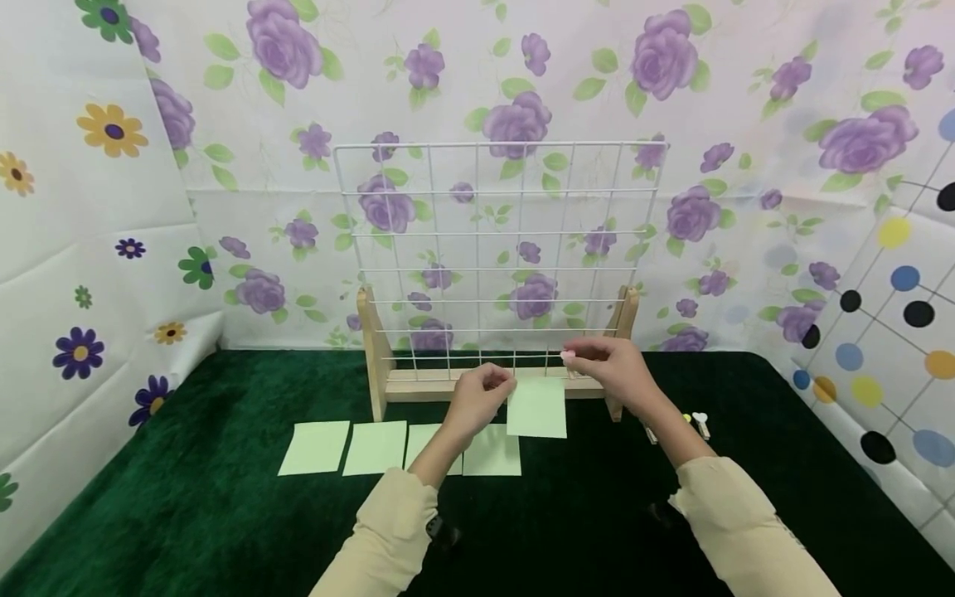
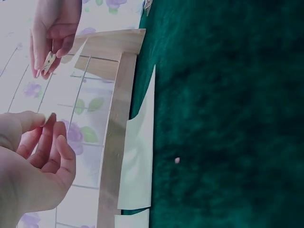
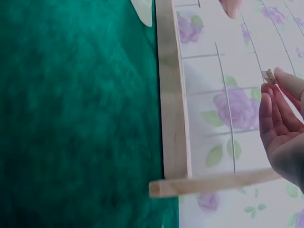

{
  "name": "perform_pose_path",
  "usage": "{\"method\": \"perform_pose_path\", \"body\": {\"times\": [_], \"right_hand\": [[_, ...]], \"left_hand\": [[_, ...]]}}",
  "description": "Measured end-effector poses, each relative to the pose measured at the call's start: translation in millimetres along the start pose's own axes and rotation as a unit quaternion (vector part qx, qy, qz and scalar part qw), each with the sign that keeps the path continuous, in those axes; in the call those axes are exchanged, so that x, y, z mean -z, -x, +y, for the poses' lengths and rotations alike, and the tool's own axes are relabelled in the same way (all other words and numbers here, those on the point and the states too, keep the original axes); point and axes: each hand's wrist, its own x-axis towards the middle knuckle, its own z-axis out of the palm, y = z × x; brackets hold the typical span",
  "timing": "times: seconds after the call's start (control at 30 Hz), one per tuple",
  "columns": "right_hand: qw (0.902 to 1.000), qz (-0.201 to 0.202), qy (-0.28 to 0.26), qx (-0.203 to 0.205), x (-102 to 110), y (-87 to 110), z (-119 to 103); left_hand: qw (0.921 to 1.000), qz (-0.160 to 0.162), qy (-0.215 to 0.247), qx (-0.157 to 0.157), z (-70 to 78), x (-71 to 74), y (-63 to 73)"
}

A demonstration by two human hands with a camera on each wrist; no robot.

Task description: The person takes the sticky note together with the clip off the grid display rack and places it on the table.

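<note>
A pale green paper square (image 1: 537,409) hangs upright before the lower wires of a white wire grid (image 1: 477,269). My left hand (image 1: 477,402) pinches its upper left corner between thumb and fingertips. At the upper right corner, my right hand (image 1: 619,373) pinches a small wooden clothespin (image 3: 270,76) with a pink top. In the left wrist view the clothespin (image 2: 49,61) lies between the right thumb and fingers, close to the grid wires. The grid stands in a wooden base (image 1: 425,388).
Several more pale green squares (image 1: 315,448) lie in a row on the dark green cloth (image 1: 224,514), left of centre. Loose clothespins (image 1: 701,425) lie by the right forearm. The base's right upright (image 1: 627,315) rises beside the right hand. Flowered sheeting (image 1: 261,207) hangs behind.
</note>
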Motion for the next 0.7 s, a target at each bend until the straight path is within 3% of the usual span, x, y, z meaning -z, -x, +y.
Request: {"method": "perform_pose_path", "body": {"times": [0.4,0.7], "right_hand": [[0.9976,-0.016,0.043,-0.052,24.0,21.2,21.2],[0.9958,-0.018,0.058,-0.069,42.4,36.3,37.6]], "left_hand": [[0.9994,-0.018,0.014,0.025,-10.0,-3.5,5.2],[0.9962,-0.071,0.007,0.05,-8.7,-4.1,7.9]]}}
